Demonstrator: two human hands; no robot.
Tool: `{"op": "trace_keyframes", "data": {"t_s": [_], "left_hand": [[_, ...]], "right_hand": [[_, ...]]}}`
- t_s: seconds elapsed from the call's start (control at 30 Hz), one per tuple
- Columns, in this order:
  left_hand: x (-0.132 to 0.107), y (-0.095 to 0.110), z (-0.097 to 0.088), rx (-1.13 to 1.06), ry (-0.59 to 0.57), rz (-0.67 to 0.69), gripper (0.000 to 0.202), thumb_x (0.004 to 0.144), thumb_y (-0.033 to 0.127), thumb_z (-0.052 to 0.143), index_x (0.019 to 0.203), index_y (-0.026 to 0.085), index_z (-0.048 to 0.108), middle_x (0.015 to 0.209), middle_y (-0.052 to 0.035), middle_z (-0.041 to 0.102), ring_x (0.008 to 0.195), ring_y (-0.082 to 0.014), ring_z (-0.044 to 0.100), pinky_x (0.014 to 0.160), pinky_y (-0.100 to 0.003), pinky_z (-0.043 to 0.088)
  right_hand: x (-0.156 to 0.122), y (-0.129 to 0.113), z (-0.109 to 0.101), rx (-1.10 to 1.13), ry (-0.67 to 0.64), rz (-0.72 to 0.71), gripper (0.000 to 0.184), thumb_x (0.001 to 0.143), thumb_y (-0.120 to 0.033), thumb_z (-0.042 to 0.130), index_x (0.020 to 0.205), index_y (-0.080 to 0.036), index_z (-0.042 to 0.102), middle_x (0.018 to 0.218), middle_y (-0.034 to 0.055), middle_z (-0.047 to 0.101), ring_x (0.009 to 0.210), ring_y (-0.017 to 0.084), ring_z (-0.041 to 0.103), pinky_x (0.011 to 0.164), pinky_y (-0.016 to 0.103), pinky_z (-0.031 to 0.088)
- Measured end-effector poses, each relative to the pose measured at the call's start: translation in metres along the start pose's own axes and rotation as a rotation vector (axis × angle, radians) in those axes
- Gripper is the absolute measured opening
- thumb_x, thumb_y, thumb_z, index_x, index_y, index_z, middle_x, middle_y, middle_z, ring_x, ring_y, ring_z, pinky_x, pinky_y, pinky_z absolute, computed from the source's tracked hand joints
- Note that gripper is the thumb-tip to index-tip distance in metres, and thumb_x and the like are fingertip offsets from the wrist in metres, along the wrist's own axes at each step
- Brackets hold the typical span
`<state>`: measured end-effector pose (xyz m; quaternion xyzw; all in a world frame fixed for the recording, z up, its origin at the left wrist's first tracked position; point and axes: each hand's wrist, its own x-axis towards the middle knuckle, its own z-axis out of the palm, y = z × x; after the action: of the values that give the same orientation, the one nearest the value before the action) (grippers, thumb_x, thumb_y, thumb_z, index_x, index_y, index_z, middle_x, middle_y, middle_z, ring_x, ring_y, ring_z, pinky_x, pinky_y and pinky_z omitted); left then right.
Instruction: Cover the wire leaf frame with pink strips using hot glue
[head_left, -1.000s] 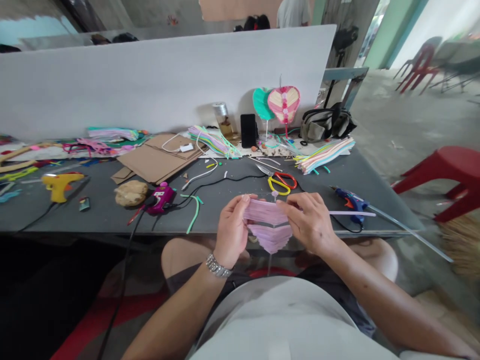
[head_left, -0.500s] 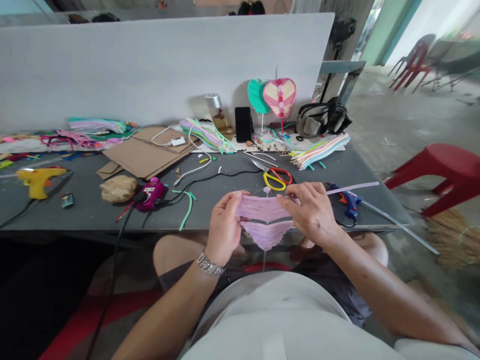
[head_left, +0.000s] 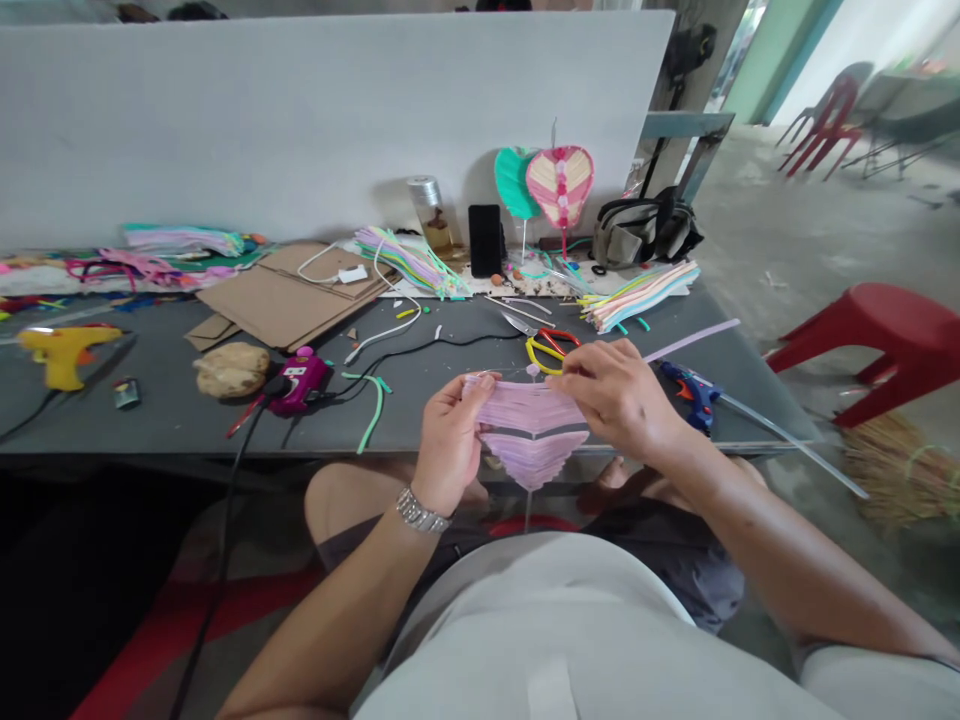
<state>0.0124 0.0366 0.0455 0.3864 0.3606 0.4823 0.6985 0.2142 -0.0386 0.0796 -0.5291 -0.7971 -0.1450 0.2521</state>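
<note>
Over the table's front edge I hold a pink heart-shaped straw piece (head_left: 529, 432), made of rows of pale pink straws, with a thin stick running down from it. My left hand (head_left: 448, 440) grips its left side, fingers closed on it. My right hand (head_left: 619, 400) pinches its upper right edge together with a long pink straw (head_left: 690, 340) that sticks out to the right over the table. A watch sits on my left wrist.
On the grey table (head_left: 180, 410): yellow-and-red scissors (head_left: 551, 350), blue glue gun (head_left: 697, 395), purple glue gun (head_left: 296, 380), yellow glue gun (head_left: 64, 350), cardboard (head_left: 289, 300), straw bundles (head_left: 641, 295), phone (head_left: 485, 240), two finished hearts (head_left: 559, 185), a bag (head_left: 645, 235). Red stool (head_left: 892, 335) at right.
Both hands and the pink piece have risen slightly toward the table. The long straw in my right hand has tilted upward at its far end. The camera has tipped down a little.
</note>
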Motion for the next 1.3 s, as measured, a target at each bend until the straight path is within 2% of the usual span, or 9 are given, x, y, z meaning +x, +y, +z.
{"op": "trace_keyframes", "data": {"t_s": [0.13,0.3,0.5,0.6,0.7,0.77,0.93,1.13,1.3], "left_hand": [[0.007,-0.003,0.0,0.014,0.018,0.002,0.042,0.057,0.044,0.093,0.083,0.016,0.076,0.069,0.0011,0.069,0.056,-0.011,0.058,0.048,-0.021,0.042],[0.014,-0.007,0.001,0.007,0.035,0.021,0.047,0.051,0.046,0.095,0.08,0.015,0.075,0.069,0.0013,0.069,0.058,-0.011,0.059,0.051,-0.022,0.045],[0.012,-0.007,0.003,0.033,0.014,0.01,0.046,0.054,0.047,0.093,0.082,0.016,0.073,0.073,-0.0005,0.072,0.059,-0.0129,0.062,0.051,-0.023,0.046],[0.009,-0.005,0.003,0.058,-0.025,-0.013,0.045,0.059,0.048,0.091,0.084,0.016,0.071,0.079,-0.0043,0.076,0.06,-0.0153,0.065,0.051,-0.024,0.047],[0.008,-0.004,0.005,0.068,-0.042,-0.024,0.045,0.06,0.048,0.09,0.084,0.016,0.069,0.079,-0.0055,0.077,0.06,-0.0167,0.066,0.051,-0.025,0.048],[0.007,-0.004,0.006,0.067,-0.05,-0.023,0.044,0.061,0.047,0.09,0.084,0.016,0.069,0.078,-0.0053,0.077,0.06,-0.0171,0.067,0.051,-0.025,0.049],[0.004,-0.005,0.007,0.047,-0.062,0.008,0.041,0.064,0.046,0.088,0.085,0.016,0.069,0.077,-0.0044,0.076,0.061,-0.0172,0.068,0.054,-0.025,0.051],[0.002,-0.007,0.008,0.02,-0.056,0.013,0.041,0.068,0.05,0.085,0.085,0.016,0.069,0.074,-0.0045,0.075,0.06,-0.0169,0.067,0.052,-0.024,0.049],[0.002,-0.008,0.01,0.006,-0.083,0.029,0.038,0.072,0.05,0.083,0.084,0.016,0.07,0.074,-0.0041,0.074,0.06,-0.0153,0.065,0.055,-0.024,0.049]], "right_hand": [[0.003,0.025,0.001,0.29,0.064,0.155,0.016,0.094,-0.018,0.059,0.098,-0.018,0.075,0.098,0.0091,0.071,0.089,0.02,0.064,0.079,0.034,0.043],[-0.006,0.045,0.015,0.659,-0.039,0.42,0.014,0.087,-0.025,0.064,0.089,-0.017,0.075,0.086,0.005,0.074,0.08,0.019,0.065,0.075,0.031,0.046],[-0.01,0.046,0.018,0.743,-0.108,0.525,0.018,0.084,-0.03,0.064,0.085,-0.016,0.074,0.075,0.0022,0.07,0.069,0.016,0.058,0.066,0.028,0.041],[-0.006,0.04,0.016,0.691,-0.082,0.496,0.015,0.084,-0.024,0.062,0.092,-0.016,0.072,0.078,0.0022,0.069,0.07,0.016,0.06,0.067,0.028,0.043],[-0.001,0.027,0.017,0.504,0.026,0.314,0.016,0.086,-0.016,0.057,0.095,-0.017,0.07,0.094,0.0069,0.071,0.087,0.02,0.064,0.08,0.032,0.046],[0.003,0.018,0.019,0.343,0.045,0.182,0.016,0.089,-0.013,0.056,0.093,-0.019,0.07,0.105,0.0103,0.069,0.101,0.024,0.062,0.087,0.036,0.044],[0.005,0.002,0.026,0.1,0.016,0.058,0.017,0.092,-0.013,0.056,0.094,-0.02,0.072,0.115,0.0127,0.067,0.104,0.027,0.06,0.084,0.038,0.041],[0.001,0.003,0.027,0.109,0.02,0.026,0.019,0.089,-0.008,0.056,0.096,-0.021,0.069,0.112,0.0116,0.068,0.103,0.026,0.062,0.082,0.037,0.041],[0.005,-0.001,0.024,0.37,0.032,0.105,0.015,0.088,-0.01,0.054,0.094,-0.021,0.062,0.103,0.009,0.07,0.098,0.023,0.066,0.081,0.034,0.046]]}}
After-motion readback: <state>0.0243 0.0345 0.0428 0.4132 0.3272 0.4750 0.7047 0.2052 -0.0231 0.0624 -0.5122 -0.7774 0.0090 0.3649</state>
